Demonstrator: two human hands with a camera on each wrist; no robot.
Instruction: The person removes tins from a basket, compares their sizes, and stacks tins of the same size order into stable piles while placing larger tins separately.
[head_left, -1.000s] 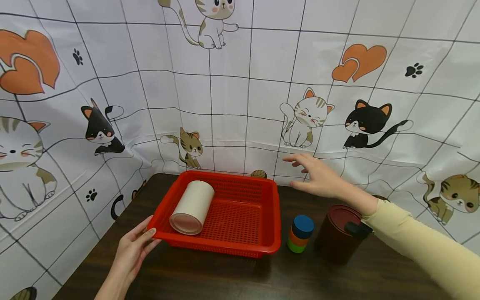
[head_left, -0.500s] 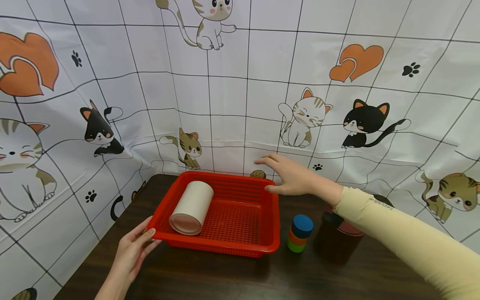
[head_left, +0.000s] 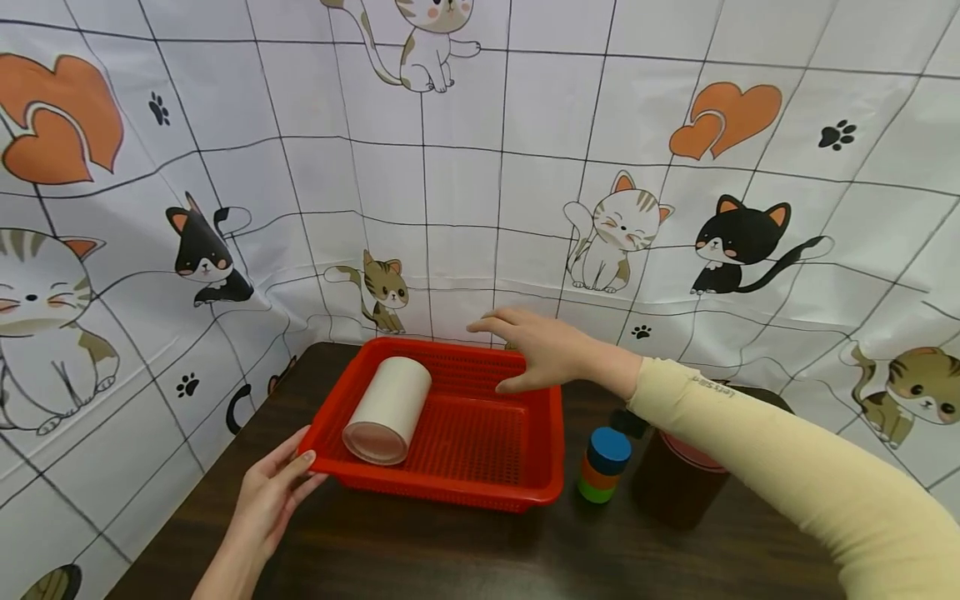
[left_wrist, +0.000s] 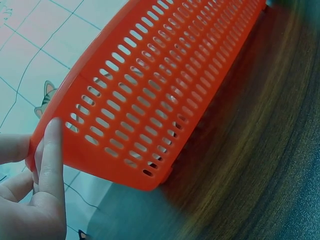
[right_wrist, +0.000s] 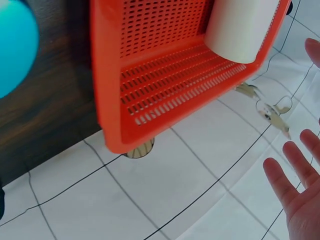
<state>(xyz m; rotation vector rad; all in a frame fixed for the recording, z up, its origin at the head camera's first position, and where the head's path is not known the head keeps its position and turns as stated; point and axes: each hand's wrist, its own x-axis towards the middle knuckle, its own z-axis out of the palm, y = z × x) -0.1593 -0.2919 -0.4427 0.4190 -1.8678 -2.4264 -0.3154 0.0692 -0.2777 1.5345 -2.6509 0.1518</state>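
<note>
A red plastic basket (head_left: 457,487) with slotted walls stands on the dark wooden table. Inside it, along the left wall, lies a white cylindrical canister (head_left: 388,408) on its side. My left hand (head_left: 266,492) pinches the basket's near left corner, thumb on top of the rim; the left wrist view shows its fingers (left_wrist: 52,160) against the outer wall. Over the far right corner of the basket hovers my right hand (head_left: 551,346), fingers spread and slightly bent, holding nothing. In the right wrist view this hand (right_wrist: 300,195) appears apart from the basket.
Right of the basket stands a small stack with blue, orange and green bands (head_left: 602,467). Beside it is a dark brown canister (head_left: 678,487), partly covered by the right sleeve (head_left: 750,450). A cat-patterned white sheet (head_left: 450,183) rises behind the table (head_left: 420,550).
My right hand has moved left, from above the space right of the basket to over its far right corner. The left hand keeps its grip and the basket stays in place.
</note>
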